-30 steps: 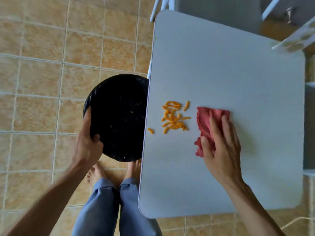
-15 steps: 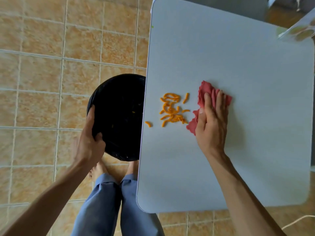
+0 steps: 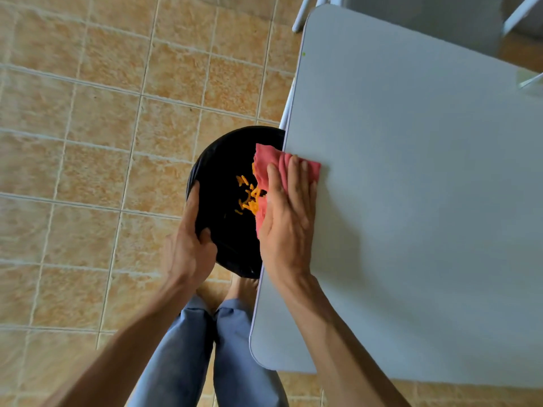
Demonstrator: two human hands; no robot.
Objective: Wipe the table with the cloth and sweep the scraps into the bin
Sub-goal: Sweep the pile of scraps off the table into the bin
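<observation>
Fingers [image 3: 295, 174] of the right hand [image 3: 286, 227] lie flat and close together on a pink-red cloth [image 3: 271, 164], pressing it down at the left edge of the pale grey desk [image 3: 411, 201]; the palm and wrist rest on the desk behind them, while the fingertips reach the far part of the cloth. Crumpled and ridged under those fingers, the cloth hangs partly past the desk edge, its ragged left border jutting out over the black bin [image 3: 223, 183] to the left of the fingertips. Orange scraps [image 3: 248, 195], short curved strips, show just left of the right thumb against the dark inside of the bin; whether they are in the air or lying at the bottom cannot be told. The left hand [image 3: 188, 248] grips the near rim of the bin, thumb hooked over the inside and the other fingers [image 3: 191, 207] stretched up along the outer wall, closed on it. The bin is round, glossy black, apparently lined with a dark bag, and sits tight against the desk edge, partly tucked beneath it, between the two hands. Below the hands, blue trouser legs [image 3: 205, 348] and bare feet stand on the tan tiled floor [image 3: 88, 142]. The desk surface beyond the right fingers is plain grey with a rounded near corner.
</observation>
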